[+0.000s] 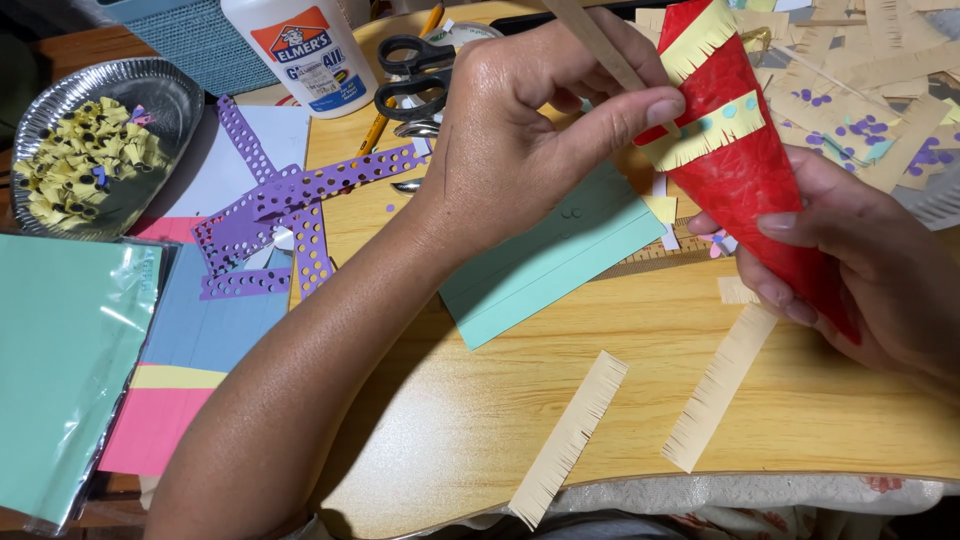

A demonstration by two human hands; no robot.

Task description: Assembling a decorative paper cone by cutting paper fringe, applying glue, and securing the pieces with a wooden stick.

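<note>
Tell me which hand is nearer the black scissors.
Left. The left hand sits just right of the scissors; the right hand, holding the red cone, lies far across the table.

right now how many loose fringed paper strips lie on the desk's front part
2: one fringed strip near the front edge, another right of it under the red cone. More may be hidden behind the hands.

L hand [520, 130] raised, thumb+fingers pinched shut; R hand [850, 260] cupped, fingers curled in grip

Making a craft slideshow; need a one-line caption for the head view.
Right hand holds a red paper cone while the left hand presses a yellow fringe strip on.
</note>
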